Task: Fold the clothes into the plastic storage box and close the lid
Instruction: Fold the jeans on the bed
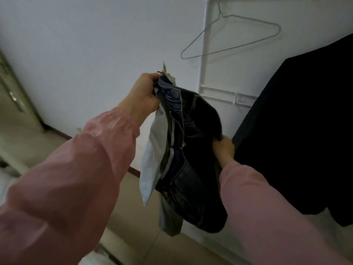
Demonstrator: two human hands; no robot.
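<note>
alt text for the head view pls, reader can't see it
Two hands in pink sleeves hold up a pair of dark jeans with a pale pocket lining hanging out: the left hand grips the waistband at the top, the right hand grips the fabric lower down. Behind, an empty wire hanger hangs on a white rack, and a black garment hangs at right.

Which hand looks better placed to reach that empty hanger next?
Probably the left hand: it grips the jeans at the top, nearer the hanger. The right hand holds the jeans lower down, farther from it.
</note>
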